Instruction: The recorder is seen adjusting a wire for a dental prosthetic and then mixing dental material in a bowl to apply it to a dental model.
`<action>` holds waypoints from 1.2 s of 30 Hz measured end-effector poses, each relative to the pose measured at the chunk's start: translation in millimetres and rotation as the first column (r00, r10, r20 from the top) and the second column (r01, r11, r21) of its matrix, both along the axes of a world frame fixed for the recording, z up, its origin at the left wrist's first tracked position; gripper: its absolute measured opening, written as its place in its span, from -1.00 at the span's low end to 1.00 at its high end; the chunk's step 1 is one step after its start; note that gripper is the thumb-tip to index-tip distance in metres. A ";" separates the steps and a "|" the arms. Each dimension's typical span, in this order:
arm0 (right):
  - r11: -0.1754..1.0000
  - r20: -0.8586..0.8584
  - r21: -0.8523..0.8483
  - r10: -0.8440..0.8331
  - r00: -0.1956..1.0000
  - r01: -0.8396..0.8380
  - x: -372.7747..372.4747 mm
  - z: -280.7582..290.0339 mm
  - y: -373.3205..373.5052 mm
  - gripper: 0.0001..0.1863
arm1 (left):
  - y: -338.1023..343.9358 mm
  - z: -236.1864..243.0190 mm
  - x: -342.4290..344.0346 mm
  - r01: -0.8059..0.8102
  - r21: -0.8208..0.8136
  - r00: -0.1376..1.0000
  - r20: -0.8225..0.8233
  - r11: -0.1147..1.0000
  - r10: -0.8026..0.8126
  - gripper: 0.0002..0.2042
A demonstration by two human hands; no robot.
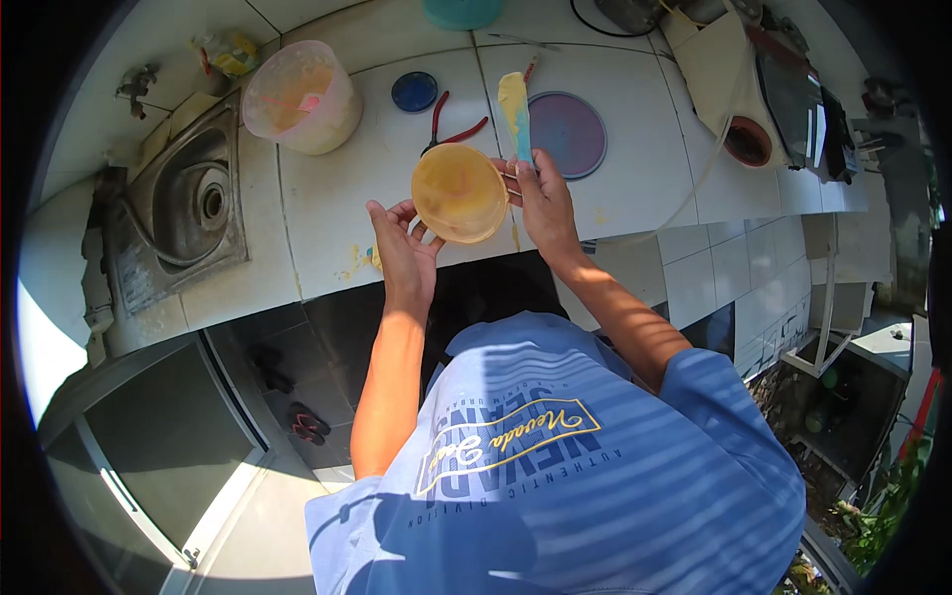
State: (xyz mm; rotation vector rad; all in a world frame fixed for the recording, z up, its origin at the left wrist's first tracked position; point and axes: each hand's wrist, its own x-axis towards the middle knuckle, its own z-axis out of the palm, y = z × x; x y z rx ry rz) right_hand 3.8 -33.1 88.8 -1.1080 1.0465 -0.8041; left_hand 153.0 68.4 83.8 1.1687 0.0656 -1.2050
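Note:
My left hand (405, 253) grips the left rim of a small round yellow bowl (458, 193), tilted so that its smeared inside shows. Between the thumb and fingers of my right hand (543, 206) is a spatula (515, 109), held upright. Its blue lower part sits in the grip, and thick pale-yellow paste coats the upper end. Other fingers of that hand reach the bowl's right rim. Just behind the bowl lie red-handled pliers (458, 127). A purple-grey round lid (567, 136) rests on the white tiled counter (635, 109), right of the spatula.
At the back left stands a translucent tub (302, 97) with yellow residue, beside a metal sink (178, 203). A dark blue lid (415, 91) lies near it. Yellow smears mark the counter's front edge. At the right are a brown round pot (748, 141) and a pale hose (709, 174).

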 end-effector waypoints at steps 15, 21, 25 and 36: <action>0.177 -0.684 -0.729 -0.153 0.713 -0.661 -46.8 188.5 39.1 -0.82 | 13.8 106.2 55.3 0.053 -0.572 0.841 -0.416 0.819 -0.346 -0.53; -0.099 -0.680 -0.627 -0.417 0.604 -0.773 -6.4 202.6 12.6 -0.76 | 15.6 121.2 57.5 0.103 -0.510 0.915 -0.289 0.854 -0.283 -0.57; 0.232 -0.784 -0.621 -0.163 0.599 -0.749 7.7 166.0 29.7 -0.85 | 22.1 115.6 69.9 0.021 -0.671 0.939 -0.242 0.741 -0.245 -0.57; 0.322 -0.538 -0.811 -0.084 0.839 -0.488 37.6 186.6 109.4 -0.81 | 22.0 108.1 100.5 -0.069 -0.845 0.870 -0.310 0.530 -0.383 -0.48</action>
